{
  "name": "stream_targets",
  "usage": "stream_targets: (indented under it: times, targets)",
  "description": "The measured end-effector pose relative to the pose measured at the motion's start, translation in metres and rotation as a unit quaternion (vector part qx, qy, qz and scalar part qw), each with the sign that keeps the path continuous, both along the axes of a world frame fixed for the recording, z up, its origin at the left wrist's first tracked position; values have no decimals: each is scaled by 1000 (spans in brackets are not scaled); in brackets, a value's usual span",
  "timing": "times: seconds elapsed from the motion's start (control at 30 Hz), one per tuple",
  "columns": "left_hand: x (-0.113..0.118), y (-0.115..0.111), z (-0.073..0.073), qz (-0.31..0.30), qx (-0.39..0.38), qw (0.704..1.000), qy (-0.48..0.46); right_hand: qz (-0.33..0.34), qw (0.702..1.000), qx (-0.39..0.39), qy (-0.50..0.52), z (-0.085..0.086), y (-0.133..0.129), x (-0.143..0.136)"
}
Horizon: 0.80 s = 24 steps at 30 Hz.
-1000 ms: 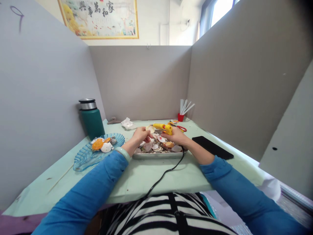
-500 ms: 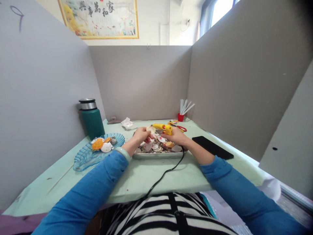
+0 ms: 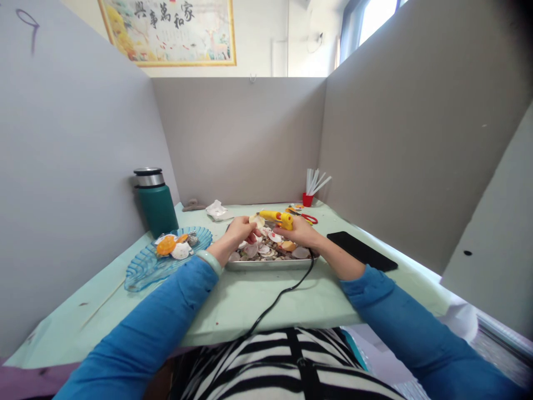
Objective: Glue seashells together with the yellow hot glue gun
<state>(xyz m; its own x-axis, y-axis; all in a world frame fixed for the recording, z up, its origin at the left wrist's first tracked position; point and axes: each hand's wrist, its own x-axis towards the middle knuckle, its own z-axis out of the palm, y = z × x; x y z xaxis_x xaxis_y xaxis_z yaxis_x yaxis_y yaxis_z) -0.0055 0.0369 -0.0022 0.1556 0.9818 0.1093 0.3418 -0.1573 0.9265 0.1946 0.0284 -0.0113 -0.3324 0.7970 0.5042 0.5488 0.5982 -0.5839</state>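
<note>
My right hand (image 3: 303, 232) is wrapped round a yellow hot glue gun (image 3: 275, 217), its nozzle pointing left. A pale, cream-coloured shell (image 3: 257, 221) is pinched in my left hand (image 3: 243, 230), and the nozzle is right at it; whether they touch I cannot tell. Both hands are above a metal tray (image 3: 270, 266) heaped with shells (image 3: 272, 251), mostly white, with a few orange and reddish ones. From the glue gun a black cord (image 3: 280, 294) runs down over the table's front edge.
Left stands a green bottle (image 3: 157, 208) beside a blue shell-shaped dish (image 3: 144, 272) with orange and white shells. Behind lie a crumpled white wrapper (image 3: 216, 210), red-handled scissors (image 3: 308, 218) and a red cup (image 3: 307, 200) of glue sticks. A black phone-like slab (image 3: 362, 251) lies right. Grey partitions (image 3: 241, 139) enclose the table.
</note>
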Motion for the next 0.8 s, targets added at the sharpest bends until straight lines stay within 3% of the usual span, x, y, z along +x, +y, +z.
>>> stream_targets:
  times: [0.8]
  targets:
    - [0, 1, 2, 33, 17, 999, -28, -4, 1000, 4, -2, -1, 3, 1]
